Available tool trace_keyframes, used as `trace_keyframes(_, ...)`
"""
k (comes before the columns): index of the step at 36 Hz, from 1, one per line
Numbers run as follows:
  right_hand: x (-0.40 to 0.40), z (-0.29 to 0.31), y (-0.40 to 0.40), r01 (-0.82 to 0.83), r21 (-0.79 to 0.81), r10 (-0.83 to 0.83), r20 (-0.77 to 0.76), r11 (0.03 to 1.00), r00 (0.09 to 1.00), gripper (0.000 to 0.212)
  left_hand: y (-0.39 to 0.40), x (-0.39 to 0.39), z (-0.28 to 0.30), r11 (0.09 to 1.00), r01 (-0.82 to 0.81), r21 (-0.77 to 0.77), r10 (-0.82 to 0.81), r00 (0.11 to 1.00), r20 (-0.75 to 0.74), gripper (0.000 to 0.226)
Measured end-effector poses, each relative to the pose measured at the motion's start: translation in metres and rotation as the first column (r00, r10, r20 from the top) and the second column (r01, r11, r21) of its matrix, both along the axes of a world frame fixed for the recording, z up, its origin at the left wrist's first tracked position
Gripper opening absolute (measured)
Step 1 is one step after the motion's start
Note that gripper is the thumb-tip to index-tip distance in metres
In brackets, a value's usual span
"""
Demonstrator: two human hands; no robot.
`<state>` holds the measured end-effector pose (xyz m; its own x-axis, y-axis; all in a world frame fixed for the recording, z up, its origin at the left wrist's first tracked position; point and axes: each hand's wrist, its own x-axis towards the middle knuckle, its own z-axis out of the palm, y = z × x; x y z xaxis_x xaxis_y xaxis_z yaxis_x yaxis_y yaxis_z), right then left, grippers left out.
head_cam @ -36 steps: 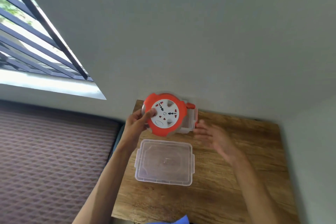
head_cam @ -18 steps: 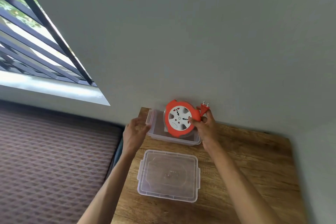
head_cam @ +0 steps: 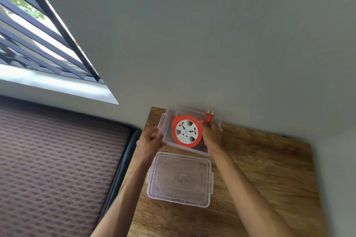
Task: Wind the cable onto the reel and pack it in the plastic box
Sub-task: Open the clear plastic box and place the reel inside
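An orange cable reel [head_cam: 186, 131] with a white socket face lies inside the clear plastic box [head_cam: 163, 121] at the far left of the wooden table, against the wall. Its orange plug [head_cam: 208, 118] sticks up at the box's far right corner. My right hand [head_cam: 211, 134] grips the reel's right edge just below the plug. My left hand [head_cam: 149, 141] holds the box's near left corner. The cable itself is hidden on the reel.
The box's clear lid [head_cam: 180, 178] lies flat on the wooden table [head_cam: 260, 169] just in front of the box. A grey wall runs behind the table. A brown patterned mattress [head_cam: 57, 159] sits to the left, below a barred window [head_cam: 28, 34].
The reel passed from my left hand to my right hand and came down into the box. My left hand moved onto the box's near left corner.
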<state>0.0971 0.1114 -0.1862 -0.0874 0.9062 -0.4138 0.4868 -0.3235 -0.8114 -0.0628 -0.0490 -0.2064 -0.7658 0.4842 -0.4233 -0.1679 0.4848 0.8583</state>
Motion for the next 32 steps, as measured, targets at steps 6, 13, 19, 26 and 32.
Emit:
trace_keyframes(6, -0.008, 0.000, -0.002, 0.145, -0.107, -0.151, -0.044, 0.984, 0.988, 0.030, 0.004, 0.004, 0.002, 0.999, -0.042, 0.011, 0.041, 0.997, 0.071, 0.045)
trace_keyframes(13, -0.002, 0.009, -0.001, -0.001, 0.059, -0.012, 0.208, 0.998, 0.978, 0.020, 0.005, 0.003, -0.001, 0.999, -0.046, 0.025, 0.043, 0.994, 0.098, 0.043)
trace_keyframes(19, 0.011, 0.019, -0.022, -0.526, 0.267, 0.258, 0.642, 0.808, 0.722, 0.024, 0.004, 0.003, -0.002, 0.997, -0.052, 0.049, 0.046, 0.992, 0.115, 0.040)
trace_keyframes(26, 0.018, 0.008, -0.026, -0.717, 0.227, 0.477, 0.611, 0.659, 0.631, 0.073, 0.003, 0.005, -0.001, 0.997, -0.052, 0.065, 0.043, 0.991, 0.127, 0.041)
trace_keyframes(32, 0.016, 0.005, -0.028, -0.705, 0.233, 0.474, 0.598, 0.670, 0.647, 0.073, 0.003, 0.006, 0.004, 0.998, -0.026, 0.065, 0.018, 0.992, 0.128, 0.043)
